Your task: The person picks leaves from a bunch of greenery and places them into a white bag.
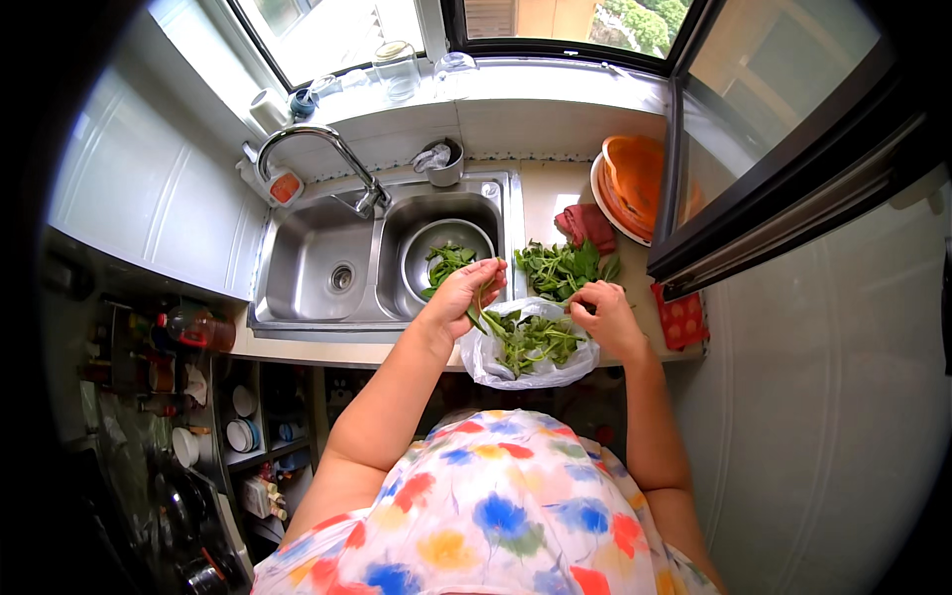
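Observation:
My left hand [462,295] holds a few green leafy stems upright between its fingers, beside the right rim of the double steel sink [516,223]. My right hand [606,316] is at the right edge of a white plastic bag [487,364], its fingertips pinched near some greens; whether they grip a stem is unclear. Loose leafy greens [529,342] fill the bag's opening. Behind it, a pile of leafy greens [561,269] lies on the counter. In the right basin, a round metal bowl [418,245] contains picked greens [448,264].
A chrome faucet [320,132] arches over the sink. A small grey pot [446,172] stands behind the right basin. A dark red cloth [587,227] and orange plastic basins [632,178] are at the back right, near an open window frame. Glass jars [396,71] line the sill.

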Demonstrator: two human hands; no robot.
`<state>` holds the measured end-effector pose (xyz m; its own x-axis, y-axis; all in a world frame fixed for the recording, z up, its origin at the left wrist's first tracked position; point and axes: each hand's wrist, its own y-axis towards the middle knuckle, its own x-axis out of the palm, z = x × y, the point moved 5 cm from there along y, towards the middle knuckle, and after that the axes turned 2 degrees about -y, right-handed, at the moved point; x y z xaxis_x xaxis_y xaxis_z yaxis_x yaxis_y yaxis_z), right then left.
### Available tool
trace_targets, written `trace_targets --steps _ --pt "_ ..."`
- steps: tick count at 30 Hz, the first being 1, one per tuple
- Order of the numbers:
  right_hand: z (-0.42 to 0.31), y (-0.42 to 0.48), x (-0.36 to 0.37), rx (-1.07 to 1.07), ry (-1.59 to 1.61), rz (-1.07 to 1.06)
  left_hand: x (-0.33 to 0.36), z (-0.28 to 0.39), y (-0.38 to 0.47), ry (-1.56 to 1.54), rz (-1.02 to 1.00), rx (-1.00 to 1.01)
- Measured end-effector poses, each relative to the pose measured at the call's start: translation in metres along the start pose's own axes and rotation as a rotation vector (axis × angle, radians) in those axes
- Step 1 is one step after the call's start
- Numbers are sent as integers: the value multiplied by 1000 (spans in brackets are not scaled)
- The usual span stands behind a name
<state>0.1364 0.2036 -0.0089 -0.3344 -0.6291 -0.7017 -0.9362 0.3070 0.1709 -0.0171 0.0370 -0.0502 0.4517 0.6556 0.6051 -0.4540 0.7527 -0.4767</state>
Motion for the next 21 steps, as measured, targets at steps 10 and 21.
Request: trace_targets --steps 10,21 --pt "14 -5 94 -93 -448 -275 -38 -8 0 -202 102 72" --pt "42 -18 139 170 -208 -216 -88 17 15 3 130 302"
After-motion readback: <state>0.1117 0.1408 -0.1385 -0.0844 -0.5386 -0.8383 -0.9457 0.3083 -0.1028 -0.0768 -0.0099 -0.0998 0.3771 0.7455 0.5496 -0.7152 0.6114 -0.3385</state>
